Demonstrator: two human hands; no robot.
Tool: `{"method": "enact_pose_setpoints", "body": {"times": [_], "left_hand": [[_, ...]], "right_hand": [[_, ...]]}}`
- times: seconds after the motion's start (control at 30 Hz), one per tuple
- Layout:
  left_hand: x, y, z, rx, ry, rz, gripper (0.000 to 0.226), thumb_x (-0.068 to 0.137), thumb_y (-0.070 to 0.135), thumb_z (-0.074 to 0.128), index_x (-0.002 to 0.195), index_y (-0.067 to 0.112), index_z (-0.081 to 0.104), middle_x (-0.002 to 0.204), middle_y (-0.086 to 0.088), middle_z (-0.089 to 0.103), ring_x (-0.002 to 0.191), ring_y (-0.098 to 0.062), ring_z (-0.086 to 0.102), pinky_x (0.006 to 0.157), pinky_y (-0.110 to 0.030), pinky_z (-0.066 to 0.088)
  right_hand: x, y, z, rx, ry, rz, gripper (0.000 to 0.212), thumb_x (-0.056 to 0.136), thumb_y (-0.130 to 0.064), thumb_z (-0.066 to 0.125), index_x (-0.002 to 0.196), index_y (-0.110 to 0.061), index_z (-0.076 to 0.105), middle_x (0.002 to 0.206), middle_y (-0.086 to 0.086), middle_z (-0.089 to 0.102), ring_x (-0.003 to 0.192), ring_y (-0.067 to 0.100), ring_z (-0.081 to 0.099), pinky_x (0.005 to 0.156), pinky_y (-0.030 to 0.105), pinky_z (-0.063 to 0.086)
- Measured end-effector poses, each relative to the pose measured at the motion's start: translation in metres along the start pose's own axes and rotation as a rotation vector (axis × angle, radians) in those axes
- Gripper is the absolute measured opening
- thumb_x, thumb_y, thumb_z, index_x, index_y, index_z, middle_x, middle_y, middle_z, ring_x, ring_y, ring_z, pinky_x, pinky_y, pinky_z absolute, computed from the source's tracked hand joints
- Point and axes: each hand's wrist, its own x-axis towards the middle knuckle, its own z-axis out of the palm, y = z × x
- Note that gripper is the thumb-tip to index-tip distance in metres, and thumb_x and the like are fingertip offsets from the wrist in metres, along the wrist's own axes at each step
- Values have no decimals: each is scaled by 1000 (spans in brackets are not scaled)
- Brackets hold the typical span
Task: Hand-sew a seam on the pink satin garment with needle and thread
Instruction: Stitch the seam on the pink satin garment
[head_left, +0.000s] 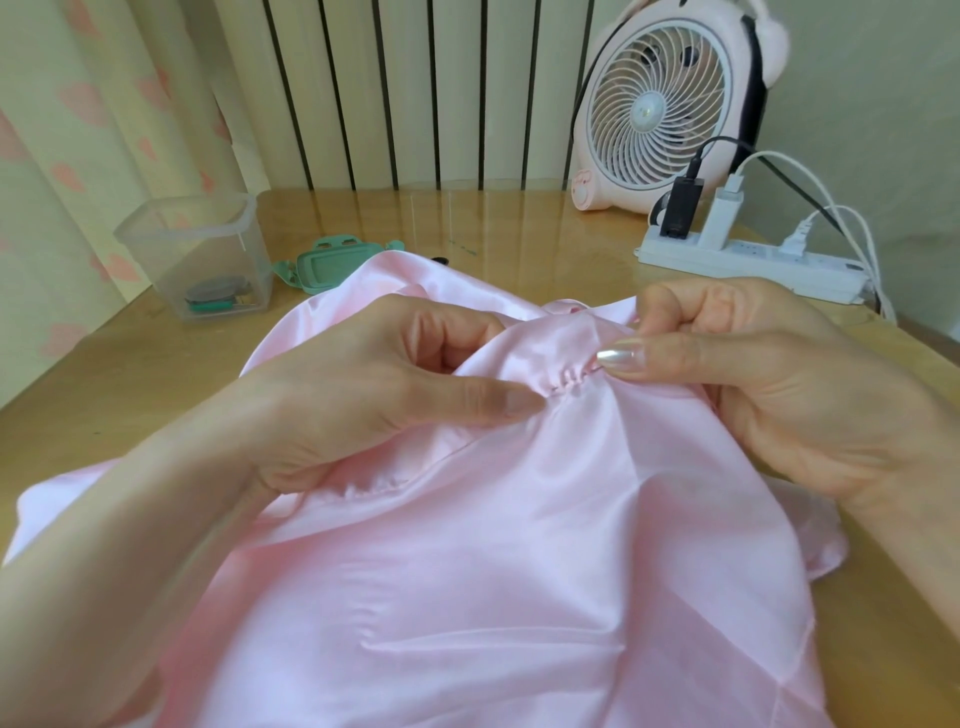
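While the pink satin garment (493, 571) lies spread over the wooden table (467, 218) in the lower centre of the frame, a fold of it is raised at mid-frame between both hands. The seam (569, 382) runs along that fold as a short row of puckered stitches. The left hand (374, 384) pinches the fold at the seam's left end, thumb on top, fingers curled beneath. The right hand (753, 374) pinches the right end between thumb and curled forefinger. Whether the needle sits inside that pinch cannot be told, and no thread is discernible. Assessment: the cloth is light, limp and glossy, so likely to slide between the fingers and off the table edge. It puckers readily, as the stitches show, and may snag under a careless needle. Hold is best taken on the folded edge, close on either side of the stitching point, with the span between drawn taut. Beyond the garment: a clear plastic container (202, 249) at upper left holding small items, a green lid (332, 265) beside it, a fan (670, 104) at upper right, and a power strip (748, 265) with chargers just below the fan.
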Motion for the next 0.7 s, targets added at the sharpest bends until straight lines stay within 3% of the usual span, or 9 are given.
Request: {"method": "enact_pose_setpoints", "body": {"times": [0.17,0.33,0.47,0.7], "left_hand": [[0,0,0,34,3,17,56,62,35,73,91,-12,61,89,-39,58,73,-25,53,71,-44,43],[0,-1,-2,49,-11,6,57,65,36,73,93,-12,62,92,-39,57,74,-28,54,73,-54,46],[0,-2,-3,43,-6,5,60,62,42,71,92,-10,63,92,-39,58,74,-27,54,72,-47,45],[0,-2,-3,38,-5,2,44,72,22,67,91,-17,59,88,-44,53,71,-29,50,69,-45,41]], "right_hand": [[0,1,-1,28,-8,1,19,59,2,68,50,-11,57,64,-1,68,57,5,63,50,14,48],[0,2,1,78,-23,6,19,61,2,65,49,-9,54,58,-2,63,49,7,59,45,13,45],[0,4,2,116,-37,18,21,62,2,64,49,-11,53,57,-5,61,48,6,58,44,13,44],[0,6,5,184,-97,80,21,66,2,63,52,-10,51,53,2,59,44,9,58,43,14,45]]}}
